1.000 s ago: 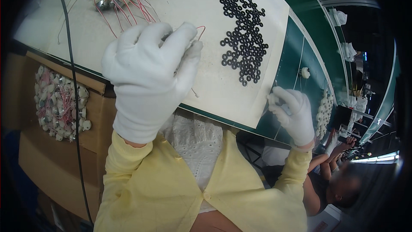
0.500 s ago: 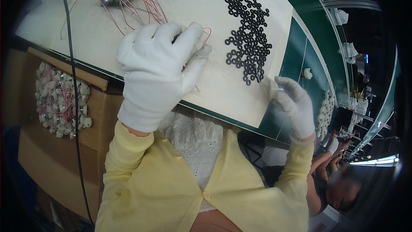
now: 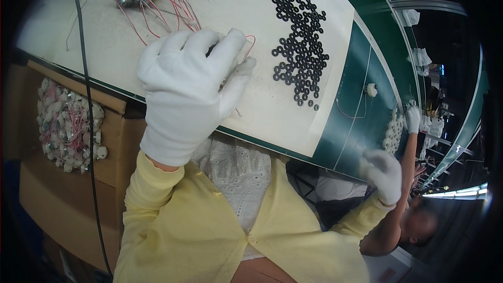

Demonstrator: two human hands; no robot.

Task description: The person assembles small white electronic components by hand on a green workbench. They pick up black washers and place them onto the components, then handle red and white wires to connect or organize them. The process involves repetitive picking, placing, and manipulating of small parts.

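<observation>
While the right hand (image 3: 383,175), grip unclear, is leaving black rings (image 3: 309,62) untended, the left hand (image 3: 184,81) is staying curled, hold hidden.

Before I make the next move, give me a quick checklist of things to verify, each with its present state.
1. Left hand grip: cannot tell; the glove hides it, though a red wire shows by the fingertips.
2. Right hand contents: cannot tell; it is blurred.
3. Black rings on the white sheet, apart from both hands: ok.
4. Black cable apart from the left hand: ok.
5. View beside the right hand free of others: not ok; a co-worker's arm shows there.
</observation>
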